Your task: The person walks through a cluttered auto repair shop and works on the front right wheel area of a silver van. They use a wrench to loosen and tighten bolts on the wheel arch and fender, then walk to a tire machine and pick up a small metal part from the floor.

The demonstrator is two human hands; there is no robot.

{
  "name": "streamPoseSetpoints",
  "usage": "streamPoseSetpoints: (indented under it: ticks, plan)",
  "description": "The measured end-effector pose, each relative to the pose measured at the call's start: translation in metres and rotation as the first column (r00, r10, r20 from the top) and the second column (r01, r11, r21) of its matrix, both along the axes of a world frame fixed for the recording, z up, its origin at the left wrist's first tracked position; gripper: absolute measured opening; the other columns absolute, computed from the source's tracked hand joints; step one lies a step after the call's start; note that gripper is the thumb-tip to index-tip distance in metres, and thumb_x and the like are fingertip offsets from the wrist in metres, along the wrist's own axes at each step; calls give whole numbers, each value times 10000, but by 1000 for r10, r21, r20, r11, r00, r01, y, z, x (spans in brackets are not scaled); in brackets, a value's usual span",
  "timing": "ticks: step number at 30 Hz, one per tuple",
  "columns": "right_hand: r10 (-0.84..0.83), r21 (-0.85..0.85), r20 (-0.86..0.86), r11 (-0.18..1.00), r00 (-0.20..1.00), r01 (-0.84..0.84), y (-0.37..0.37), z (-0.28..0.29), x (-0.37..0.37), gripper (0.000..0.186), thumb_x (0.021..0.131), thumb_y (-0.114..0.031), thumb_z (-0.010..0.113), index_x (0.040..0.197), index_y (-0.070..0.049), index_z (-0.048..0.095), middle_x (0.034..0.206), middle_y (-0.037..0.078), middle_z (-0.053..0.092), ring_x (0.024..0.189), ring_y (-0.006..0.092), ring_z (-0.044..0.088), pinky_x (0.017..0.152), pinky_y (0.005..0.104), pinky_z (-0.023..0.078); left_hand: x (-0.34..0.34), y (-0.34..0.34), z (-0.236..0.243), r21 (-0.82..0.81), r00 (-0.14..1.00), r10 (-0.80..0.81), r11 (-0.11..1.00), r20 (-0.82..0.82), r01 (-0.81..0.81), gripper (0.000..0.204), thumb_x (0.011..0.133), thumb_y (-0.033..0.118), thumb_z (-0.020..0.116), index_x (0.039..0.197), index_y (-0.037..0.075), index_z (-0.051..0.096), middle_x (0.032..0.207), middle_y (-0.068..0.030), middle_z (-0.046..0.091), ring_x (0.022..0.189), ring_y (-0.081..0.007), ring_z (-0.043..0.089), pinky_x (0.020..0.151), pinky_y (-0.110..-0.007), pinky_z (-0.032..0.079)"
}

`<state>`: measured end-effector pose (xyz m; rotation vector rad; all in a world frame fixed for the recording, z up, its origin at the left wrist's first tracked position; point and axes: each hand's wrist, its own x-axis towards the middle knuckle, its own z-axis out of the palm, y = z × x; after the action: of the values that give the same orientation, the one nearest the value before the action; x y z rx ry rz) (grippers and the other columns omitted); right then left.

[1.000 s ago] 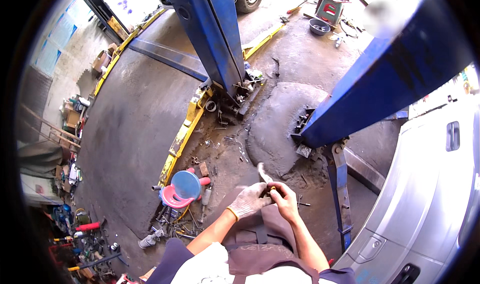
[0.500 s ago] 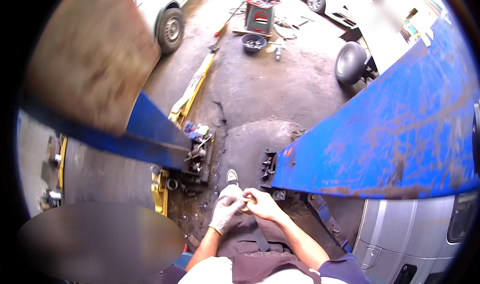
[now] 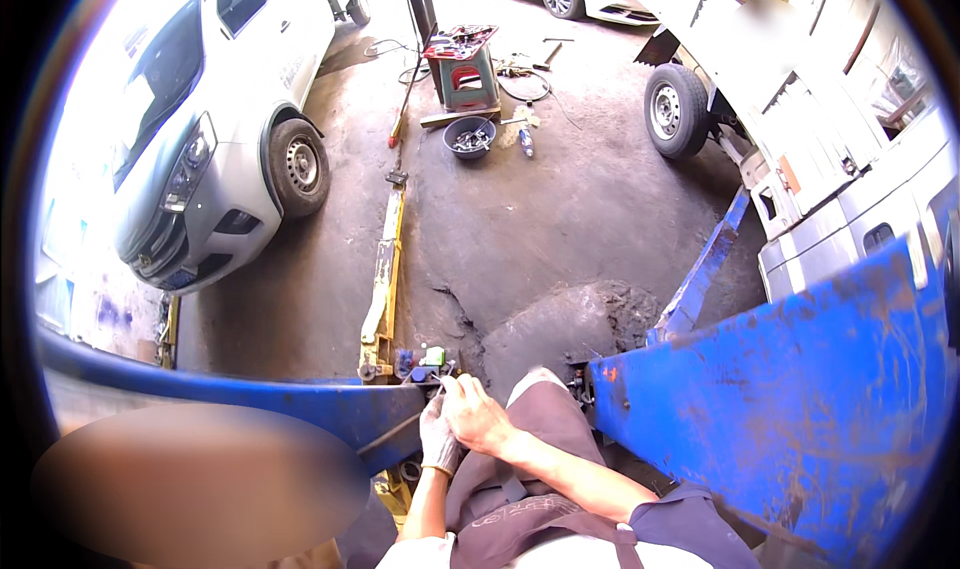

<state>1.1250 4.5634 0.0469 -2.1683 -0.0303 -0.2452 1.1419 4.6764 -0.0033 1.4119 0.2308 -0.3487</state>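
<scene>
Shifted: gloved left hand (image 3: 438, 437) and bare right hand (image 3: 480, 417), now at the end of the blue post (image 3: 300, 407).
Grip: fingers bunched together; what they pinch, I can't tell.
Green-white item (image 3: 433, 356): just beyond the fingertips, long axis unclear, bare right hand nearer.

Gloved left hand (image 3: 437, 437) touches bare right hand (image 3: 475, 414), between 2 blue posts (image 3: 760, 389). Dark bowl (image 3: 469, 155) near stool (image 3: 468, 69); white car (image 3: 235, 119) at left.
</scene>
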Motion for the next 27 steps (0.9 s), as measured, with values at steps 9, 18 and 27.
streamPoseSetpoints:
  ticks: [9, 18, 27]
  plan:
    - [506, -25, -288, 845, 813, -535, -27, -62, 157, 304, 778, -22, 529, 1071, 50, 491, 860, 261, 646, 789, 425, 649, 725, 481, 528, 155, -4, -12, 130, 927, 360, 930, -110, -345, 234, 966, 251, 581, 778, 113, 593, 597, 51, 515, 504, -53, 432, 477, -213, 348]
    - [642, 911, -256, 409, 723, -42, -147, -37, 424, 343, 965, -159, 538, 1287, -56, 592, 1202, 35, 625, 1117, 126, 536, 983, 272, 408, 358, -135, 51, 255, 998, 56, 966, -7, -53, 252, 963, 293, 607, 907, 48, 624, 814, 28, 566, 760, -74, 481, 680, -248, 421]
    - [252, 940, -342, 79, 905, 333, -236, -77, 588, 178, 814, 75, 538, 961, 28, 628, 941, 80, 662, 865, 164, 629, 807, 309, 509, 533, -229, 54, 119, 987, -121, 984, -103, 133, 207, 972, 257, 595, 909, 62, 619, 729, 37, 548, 634, -62, 468, 585, -226, 405]
